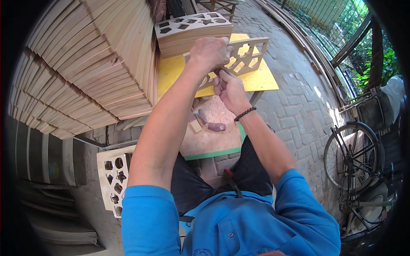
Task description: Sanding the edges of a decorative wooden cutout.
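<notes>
A cut-out wooden panel [251, 55] is held on edge above a yellow board [262, 81] toward 1 o'clock.
Its top edge is gripped by the left hand [209, 53], fingertips hidden; the right hand [231, 89] is set at its near face, thumb and fingers bunched, though whether anything is pinched cannot be told; similar panels [194, 40] are stacked behind at 12 o'clock; thin wooden boards [85, 55] are piled high at 10; purplish scraps [216, 127] are scattered on a green-edged pink sheet [213, 144] near the centre; another perforated panel [110, 167] is placed at 8; a bicycle [349, 158] is parked past 3.
</notes>
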`<state>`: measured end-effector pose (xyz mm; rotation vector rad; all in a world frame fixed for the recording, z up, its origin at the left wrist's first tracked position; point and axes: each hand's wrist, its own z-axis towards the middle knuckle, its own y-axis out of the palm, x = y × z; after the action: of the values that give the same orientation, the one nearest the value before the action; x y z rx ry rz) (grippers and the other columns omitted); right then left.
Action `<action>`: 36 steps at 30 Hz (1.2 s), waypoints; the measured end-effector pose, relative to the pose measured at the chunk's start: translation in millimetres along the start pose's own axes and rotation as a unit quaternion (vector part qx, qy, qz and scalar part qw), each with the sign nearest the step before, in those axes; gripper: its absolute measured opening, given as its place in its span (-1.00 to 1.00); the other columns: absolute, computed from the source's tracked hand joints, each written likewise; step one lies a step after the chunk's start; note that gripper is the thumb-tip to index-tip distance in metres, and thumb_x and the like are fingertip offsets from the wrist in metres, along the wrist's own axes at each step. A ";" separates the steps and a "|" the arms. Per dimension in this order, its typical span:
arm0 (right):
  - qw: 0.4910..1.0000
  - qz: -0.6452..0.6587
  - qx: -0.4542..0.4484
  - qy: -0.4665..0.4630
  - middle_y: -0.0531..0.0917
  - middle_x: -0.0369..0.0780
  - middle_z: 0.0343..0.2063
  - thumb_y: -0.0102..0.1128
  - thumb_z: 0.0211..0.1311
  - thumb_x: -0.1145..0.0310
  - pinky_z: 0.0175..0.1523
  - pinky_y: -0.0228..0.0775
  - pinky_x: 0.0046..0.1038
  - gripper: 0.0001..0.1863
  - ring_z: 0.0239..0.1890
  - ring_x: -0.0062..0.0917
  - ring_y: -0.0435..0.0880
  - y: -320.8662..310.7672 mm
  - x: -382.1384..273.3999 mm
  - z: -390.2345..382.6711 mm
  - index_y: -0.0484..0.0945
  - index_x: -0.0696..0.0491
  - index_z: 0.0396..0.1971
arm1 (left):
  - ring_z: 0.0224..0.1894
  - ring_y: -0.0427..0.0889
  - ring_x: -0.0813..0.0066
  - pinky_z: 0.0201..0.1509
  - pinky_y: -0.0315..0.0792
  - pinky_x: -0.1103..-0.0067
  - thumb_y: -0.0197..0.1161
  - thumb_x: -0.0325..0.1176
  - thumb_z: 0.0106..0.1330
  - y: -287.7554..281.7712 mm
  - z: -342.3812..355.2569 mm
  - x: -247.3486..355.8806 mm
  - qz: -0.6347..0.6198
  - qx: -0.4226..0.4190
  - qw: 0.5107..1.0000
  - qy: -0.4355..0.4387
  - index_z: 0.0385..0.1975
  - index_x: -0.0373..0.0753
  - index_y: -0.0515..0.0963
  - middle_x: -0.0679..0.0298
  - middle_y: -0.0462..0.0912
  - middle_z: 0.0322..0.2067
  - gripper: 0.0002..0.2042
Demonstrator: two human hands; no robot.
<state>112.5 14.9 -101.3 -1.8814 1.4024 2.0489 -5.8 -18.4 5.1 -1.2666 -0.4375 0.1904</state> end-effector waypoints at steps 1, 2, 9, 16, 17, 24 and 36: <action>0.996 0.089 0.027 0.009 0.53 -0.31 -0.54 -0.01 0.53 0.29 -0.46 0.30 -0.55 -0.81 -0.59 -0.57 0.46 3.6 -4.7 7.1 0.49 0.05 -0.27 | 0.00 0.72 0.11 0.06 0.58 0.25 0.09 0.00 0.47 0.1 0.0 3.0 -0.004 0.002 1.000 0.000 -0.02 -0.13 0.66 0.12 0.76 -0.12 -0.62; 0.983 0.178 0.050 0.025 0.53 -0.31 -0.54 -0.01 0.53 0.30 -0.46 0.29 -0.56 -0.83 -0.59 -0.57 0.45 8.4 -3.1 11.8 0.48 0.03 -0.29 | 0.00 0.72 0.11 0.05 0.58 0.24 0.10 0.01 0.47 0.5 -2.5 0.6 -0.005 0.004 1.000 -0.009 -0.02 -0.13 0.66 0.11 0.76 -0.12 -0.62; 0.995 -0.006 -0.056 -0.079 0.59 -0.12 -0.50 0.05 0.45 0.37 -0.33 0.41 -0.31 -0.86 -0.45 -0.31 0.60 -17.6 38.8 24.3 0.51 0.10 -0.29 | 0.00 0.72 0.07 0.04 0.58 0.22 0.10 0.02 0.45 3.5 0.3 0.0 -0.003 0.003 1.000 -0.008 -0.01 -0.12 0.65 0.08 0.76 -0.13 -0.61; 0.674 -0.672 0.006 -0.307 0.65 0.09 -0.45 0.10 0.25 0.45 -0.23 0.48 -0.08 -0.86 -0.30 0.02 0.69 -4.5 34.3 17.5 0.53 0.21 -0.30 | -0.01 0.71 0.05 0.06 0.58 0.23 0.10 0.01 0.45 5.7 4.3 -0.1 0.005 0.007 1.000 -0.001 -0.03 -0.13 0.64 0.06 0.75 -0.13 -0.62; 0.635 -0.708 -0.015 -0.309 0.66 0.06 -0.46 0.11 0.24 0.45 -0.25 0.49 -0.10 -0.84 -0.33 -0.03 0.71 -6.2 28.9 14.5 0.55 0.21 -0.25 | -0.01 0.71 0.05 0.06 0.57 0.22 0.10 0.01 0.46 4.2 3.7 0.7 0.010 0.003 1.000 0.004 -0.03 -0.14 0.64 0.06 0.75 -0.13 -0.62; 0.370 -0.857 -0.059 -0.354 0.72 -0.19 -0.47 0.07 0.29 0.45 -0.40 0.50 -0.27 -0.55 -0.45 -0.35 0.75 -31.8 11.2 11.8 0.54 0.17 0.19 | -0.03 0.70 0.02 0.08 0.52 0.20 0.06 0.01 0.47 2.7 -8.3 2.7 0.002 0.023 1.000 0.021 -0.08 -0.19 0.64 0.00 0.75 -0.18 -0.60; 0.493 -0.789 -0.088 -0.356 0.66 -0.06 -0.51 0.07 0.23 0.47 -0.32 0.50 -0.17 -0.44 -0.42 -0.14 0.70 -50.5 2.8 4.1 0.45 0.20 0.28 | -0.01 0.70 0.04 0.10 0.51 0.21 0.03 0.03 0.49 3.3 0.9 -4.1 0.005 0.008 1.000 0.014 -0.07 -0.21 0.62 -0.01 0.74 -0.15 -0.59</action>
<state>136.8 45.9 -133.2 -0.9592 -0.7254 1.2999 -9.5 -18.2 1.3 -1.2550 -0.4056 0.1835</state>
